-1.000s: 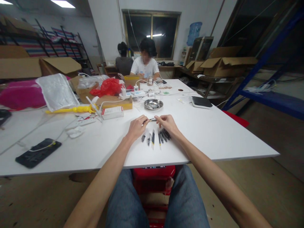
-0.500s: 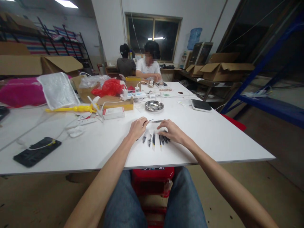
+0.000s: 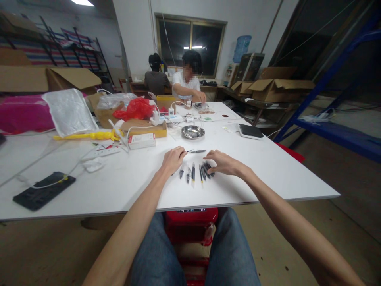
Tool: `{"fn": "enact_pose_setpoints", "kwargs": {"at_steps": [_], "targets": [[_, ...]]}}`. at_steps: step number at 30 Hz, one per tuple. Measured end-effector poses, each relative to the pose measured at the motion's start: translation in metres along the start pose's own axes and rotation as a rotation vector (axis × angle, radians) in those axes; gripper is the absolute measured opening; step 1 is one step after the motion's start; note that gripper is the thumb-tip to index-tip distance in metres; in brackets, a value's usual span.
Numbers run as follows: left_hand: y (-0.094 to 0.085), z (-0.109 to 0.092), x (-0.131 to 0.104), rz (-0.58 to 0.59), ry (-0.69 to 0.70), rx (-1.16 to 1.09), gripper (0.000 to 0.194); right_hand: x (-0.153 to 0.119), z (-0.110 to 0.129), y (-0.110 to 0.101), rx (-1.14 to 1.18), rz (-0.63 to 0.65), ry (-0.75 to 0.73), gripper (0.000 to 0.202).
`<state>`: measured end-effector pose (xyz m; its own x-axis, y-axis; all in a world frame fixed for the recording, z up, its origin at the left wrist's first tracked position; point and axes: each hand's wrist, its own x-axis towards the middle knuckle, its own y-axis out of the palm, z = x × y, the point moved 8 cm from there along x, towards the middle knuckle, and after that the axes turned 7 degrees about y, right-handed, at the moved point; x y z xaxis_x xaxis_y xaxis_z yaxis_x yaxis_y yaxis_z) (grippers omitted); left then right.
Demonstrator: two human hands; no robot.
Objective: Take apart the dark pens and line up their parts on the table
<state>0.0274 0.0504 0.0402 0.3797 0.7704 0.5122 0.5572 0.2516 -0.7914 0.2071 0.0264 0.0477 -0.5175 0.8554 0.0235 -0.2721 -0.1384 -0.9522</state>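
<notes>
I sit at a white table [image 3: 268, 174]. My left hand [image 3: 173, 159] pinches a thin dark pen piece [image 3: 196, 151] whose free end points right, just above the table. Below it a short row of several black pen parts [image 3: 190, 173] lies on the table between my hands. My right hand [image 3: 224, 163] rests with fingers spread over the right end of that row, touching a small heap of black barrels [image 3: 206, 169]; whether it grips one I cannot tell.
A steel bowl [image 3: 193, 132] stands behind the pens, and a white box [image 3: 141, 140] and power strip lie to its left. A black phone [image 3: 44, 190] on a cable lies near left. A person in white [image 3: 189, 83] sits at the far end. Cardboard boxes and a blue rack stand at the right.
My right hand let go of the pen piece both hands held and moved down and right onto the heap of black barrels. My left hand kept the piece.
</notes>
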Motion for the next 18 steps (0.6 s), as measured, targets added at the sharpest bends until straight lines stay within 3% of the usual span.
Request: {"fn": "enact_pose_setpoints", "kwargs": {"at_steps": [4, 10, 12, 15, 18], "targets": [[0.002, -0.002, 0.001, 0.021, 0.020, -0.001, 0.023, -0.005, -0.019, 0.005, 0.070, 0.146, 0.006, 0.074], [0.005, -0.006, 0.001, 0.046, 0.037, 0.002, 0.024, -0.009, -0.019, 0.005, 0.079, 0.153, -0.013, 0.085], [0.005, -0.005, 0.001, 0.046, 0.035, -0.004, 0.023, -0.008, -0.008, 0.000, 0.094, 0.095, -0.035, 0.076], [0.006, -0.004, 0.001, 0.049, 0.033, -0.007, 0.023, -0.005, 0.019, -0.008, 0.070, -0.043, -0.080, 0.045], [0.008, -0.004, 0.000, 0.058, 0.030, -0.006, 0.023, 0.002, 0.047, -0.005, 0.009, -0.093, -0.127, 0.025]]}}
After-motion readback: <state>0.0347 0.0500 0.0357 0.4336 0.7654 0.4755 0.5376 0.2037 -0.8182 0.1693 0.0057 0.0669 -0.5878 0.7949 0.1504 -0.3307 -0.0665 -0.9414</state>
